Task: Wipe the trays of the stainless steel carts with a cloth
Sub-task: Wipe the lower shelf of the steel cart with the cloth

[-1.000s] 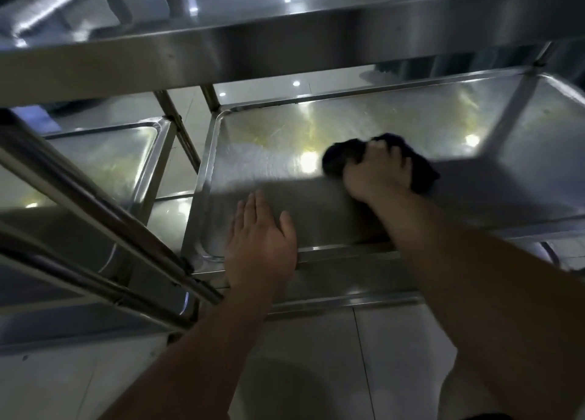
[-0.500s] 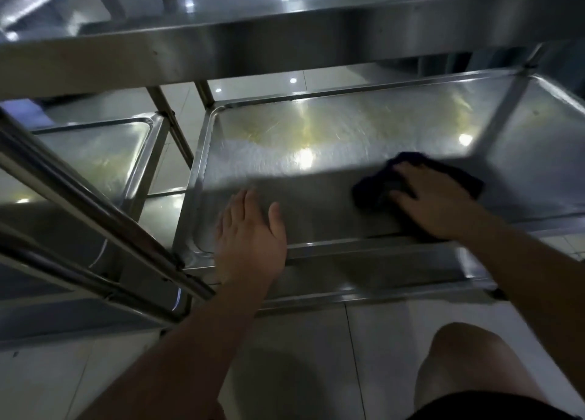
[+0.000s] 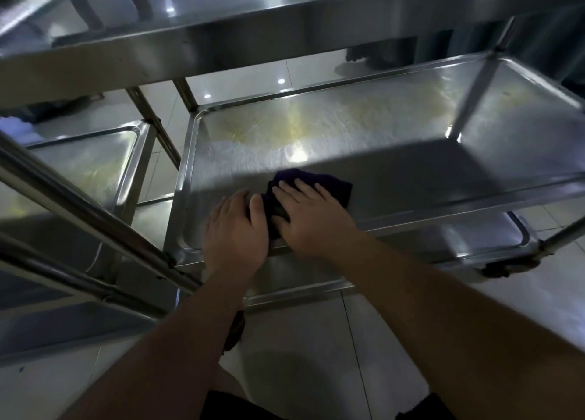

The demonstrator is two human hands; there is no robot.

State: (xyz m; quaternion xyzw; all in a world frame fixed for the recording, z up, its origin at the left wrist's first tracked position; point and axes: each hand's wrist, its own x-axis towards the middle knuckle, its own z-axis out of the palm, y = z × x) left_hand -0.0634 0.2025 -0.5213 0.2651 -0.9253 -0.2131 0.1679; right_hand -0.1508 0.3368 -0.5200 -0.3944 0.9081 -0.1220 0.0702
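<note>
We press our right hand (image 3: 311,218) flat on a dark cloth (image 3: 319,187), fingers spread and laid over it rather than curled around it, pinning it against the middle tray (image 3: 411,179) of the stainless steel cart (image 3: 285,44). The cloth lies bunched near the tray's near-left corner, just inside the near rim, with its far edge showing past our fingertips. Our left hand (image 3: 234,234) rests open, palm down, on the near rim of the same tray; its thumb touches the cloth's left edge, and it grips nothing. The two hands sit just beside each other.

The near half of the tray lies in shadow under the cart's top shelf, while the far half shows bright reflections and yellowish streaks. A lower tray (image 3: 459,239) shows beneath the near rim. To the left stands a second cart (image 3: 95,163) with a similar steel tray, and a slanted steel bar crosses in front of it. Pale floor tiles (image 3: 300,340) lie below our forearms.
</note>
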